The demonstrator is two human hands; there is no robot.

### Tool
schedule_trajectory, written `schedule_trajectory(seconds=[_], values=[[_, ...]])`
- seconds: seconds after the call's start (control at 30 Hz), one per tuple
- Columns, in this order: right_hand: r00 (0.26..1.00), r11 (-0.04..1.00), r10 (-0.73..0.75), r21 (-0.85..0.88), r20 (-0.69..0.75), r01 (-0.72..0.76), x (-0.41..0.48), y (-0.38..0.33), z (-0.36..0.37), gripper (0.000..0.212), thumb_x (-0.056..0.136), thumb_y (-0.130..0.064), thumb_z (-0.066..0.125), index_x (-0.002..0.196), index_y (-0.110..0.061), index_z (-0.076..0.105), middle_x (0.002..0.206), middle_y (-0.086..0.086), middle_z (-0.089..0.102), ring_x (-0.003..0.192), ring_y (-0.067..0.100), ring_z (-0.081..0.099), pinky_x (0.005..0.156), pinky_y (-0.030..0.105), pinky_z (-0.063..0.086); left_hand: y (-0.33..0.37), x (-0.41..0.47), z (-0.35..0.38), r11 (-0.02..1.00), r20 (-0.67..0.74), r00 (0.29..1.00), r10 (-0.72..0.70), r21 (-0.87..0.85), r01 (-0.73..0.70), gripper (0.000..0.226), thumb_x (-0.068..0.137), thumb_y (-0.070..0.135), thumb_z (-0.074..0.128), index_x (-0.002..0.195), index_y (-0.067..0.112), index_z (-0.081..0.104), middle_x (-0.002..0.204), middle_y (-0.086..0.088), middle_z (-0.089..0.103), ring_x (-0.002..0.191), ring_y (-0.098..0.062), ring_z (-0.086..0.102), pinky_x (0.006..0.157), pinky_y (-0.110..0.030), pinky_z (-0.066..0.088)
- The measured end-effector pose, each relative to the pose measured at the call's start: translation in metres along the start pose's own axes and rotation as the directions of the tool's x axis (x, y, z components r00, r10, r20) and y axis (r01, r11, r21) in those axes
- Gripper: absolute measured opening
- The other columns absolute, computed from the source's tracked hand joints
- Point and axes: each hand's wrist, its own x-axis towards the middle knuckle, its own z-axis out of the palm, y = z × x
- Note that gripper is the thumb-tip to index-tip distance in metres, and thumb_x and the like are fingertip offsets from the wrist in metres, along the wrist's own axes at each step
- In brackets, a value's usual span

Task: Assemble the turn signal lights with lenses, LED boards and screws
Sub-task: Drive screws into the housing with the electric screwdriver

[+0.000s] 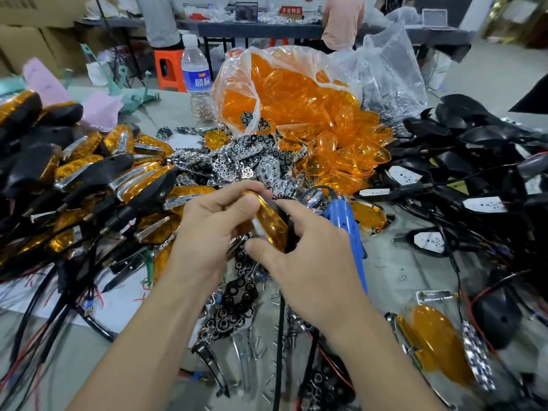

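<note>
Both hands hold one turn signal light above the table's middle, its amber lens facing up and a black housing at its right side. My left hand grips it from the left, fingers curled over the top. My right hand pinches it from the right, thumb under the lens edge. A blue electric screwdriver lies on the table just behind my right hand. Chrome reflector plates are heaped behind the hands. Small screws lie scattered below my wrists.
A plastic bag of amber lenses stands at the back centre. Finished lights are piled at the left, black housings with LED boards and wires at the right. A water bottle stands behind. A loose lens lies front right.
</note>
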Motion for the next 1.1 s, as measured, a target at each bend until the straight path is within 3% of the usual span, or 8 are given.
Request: schedule_trajectory(seconds=[0.13,0.27,0.37,0.47,0.63,0.77,0.9,1.1], values=[[0.985,0.918,0.171,0.36,0.02,-0.167,0.009,0.005,-0.009,0.017,0.088,-0.034,0.076,0.104,-0.032,0.074,0.084,-0.006,0.076,0.071,0.004,0.065,0.068,0.021,0.048,-0.004,-0.005,0.008,0.989,0.074,0.997,-0.023,0.149,0.012,0.051,0.082,0.036,0.078,0.13,0.022,0.072,0.12,0.001,0.077,0.113,-0.014,0.071,0.099,-0.035,0.054],[0.929,0.4,0.328,0.865,0.172,-0.302,0.019,0.007,-0.025,0.019,0.094,-0.015,0.066,0.109,-0.01,0.076,0.105,0.007,0.079,0.09,0.016,0.071,0.077,0.03,0.057,-0.009,-0.011,0.016,0.973,0.204,0.976,-0.077,0.231,0.028,0.08,0.073,0.057,0.076,0.148,0.043,0.052,0.133,0.023,0.068,0.12,0.008,0.062,0.088,-0.008,0.051],[0.921,0.189,0.306,0.933,0.24,-0.306,0.023,0.013,-0.038,0.037,0.079,-0.014,0.068,0.115,-0.005,0.066,0.107,0.012,0.074,0.094,0.025,0.07,0.08,0.033,0.062,-0.006,-0.011,0.016,0.963,0.185,0.982,-0.02,0.269,-0.031,0.07,0.078,0.046,0.081,0.143,0.045,0.057,0.13,0.026,0.068,0.117,0.013,0.061,0.077,0.003,0.045],[0.923,0.065,0.316,0.965,0.22,-0.252,0.026,0.02,-0.043,0.057,0.075,-0.002,0.064,0.132,-0.003,0.057,0.118,0.018,0.07,0.104,0.03,0.073,0.091,0.042,0.062,-0.001,-0.014,0.011,0.906,0.042,0.991,0.129,0.402,-0.135,0.069,0.07,0.044,0.09,0.132,0.055,0.062,0.127,0.035,0.065,0.121,0.014,0.058,0.099,-0.011,0.045],[0.916,-0.098,0.355,0.982,0.185,-0.16,0.027,0.027,-0.043,0.059,0.069,0.016,0.059,0.125,-0.004,0.063,0.114,0.025,0.073,0.106,0.039,0.074,0.096,0.053,0.059,0.001,-0.023,0.014,0.541,-0.141,0.795,0.59,0.8,-0.259,0.049,0.081,0.046,0.08,0.127,0.048,0.065,0.101,0.041,0.061,0.11,0.003,0.058,0.099,-0.018,0.042],[0.903,-0.046,0.382,0.98,0.197,-0.194,0.026,0.028,-0.032,0.056,0.067,0.016,0.058,0.114,-0.013,0.068,0.116,0.02,0.069,0.098,0.03,0.072,0.106,0.041,0.052,-0.008,-0.023,0.028,0.643,-0.035,0.934,0.355,0.734,-0.217,0.009,0.081,0.058,0.07,0.084,0.05,0.072,0.076,0.029,0.071,0.079,0.007,0.067,0.07,-0.025,0.055],[0.912,-0.017,0.27,0.949,0.308,-0.315,0.023,0.026,-0.022,0.066,0.07,0.011,0.057,0.133,-0.004,0.061,0.12,0.023,0.067,0.104,0.034,0.069,0.11,0.045,0.048,-0.019,-0.016,0.038,0.931,0.168,0.986,-0.013,0.362,-0.05,0.023,0.091,0.043,0.068,0.113,0.043,0.074,0.113,0.021,0.076,0.11,0.002,0.068,0.099,-0.032,0.051],[0.962,0.653,0.227,0.709,0.152,-0.266,0.019,0.029,-0.022,0.045,0.073,0.006,0.084,0.113,-0.014,0.077,0.099,0.007,0.076,0.09,0.016,0.069,0.078,0.027,0.058,-0.019,-0.01,0.028,0.993,0.167,0.985,-0.045,0.117,0.026,0.026,0.089,0.038,0.069,0.114,0.039,0.076,0.116,0.01,0.077,0.116,-0.008,0.069,0.099,-0.025,0.054]])
